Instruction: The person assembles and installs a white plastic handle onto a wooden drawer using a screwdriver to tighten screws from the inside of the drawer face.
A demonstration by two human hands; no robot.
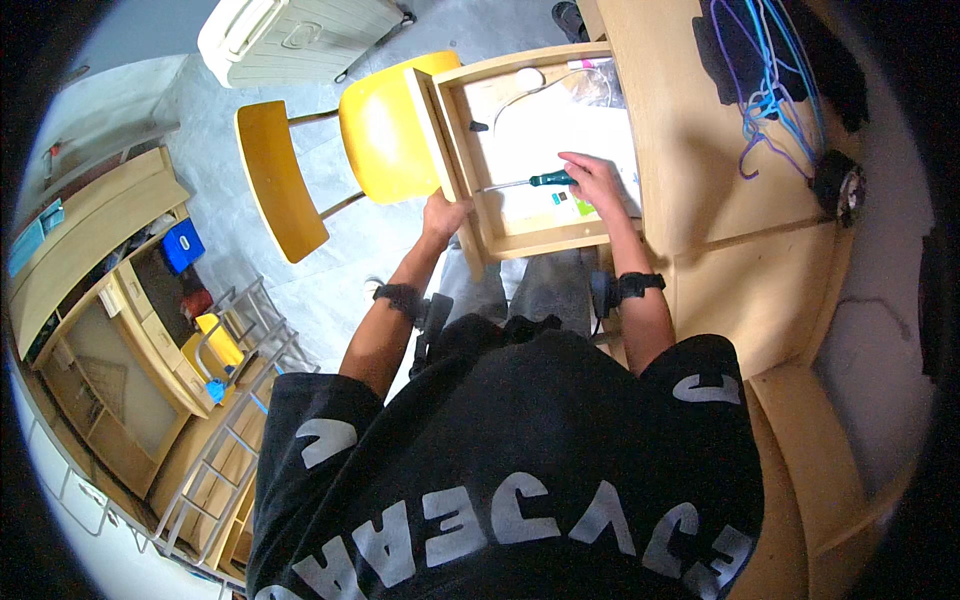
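A pulled-out wooden drawer point(540, 243) lies before me, and my left hand point(447, 216) grips its front panel near the close corner. Over the drawer's inside, my right hand point(595, 185) holds a screwdriver point(551, 179) by the end of its dark green handle. Its metal shaft points left, toward the drawer front. My index finger is stretched out above the handle, while the palm side is hidden. Beneath are white sheets point(560, 130), a pale cable point(518, 97), a small black piece point(478, 126) and a small green-and-white item point(580, 207).
A yellow chair point(385, 130) stands just beyond the drawer front. The wooden desk point(690, 160) rises at right, with blue and purple hangers point(770, 100) on it. A white appliance point(300, 40) stands at the back. Left are a metal ladder point(215, 470) and a blue box point(182, 246).
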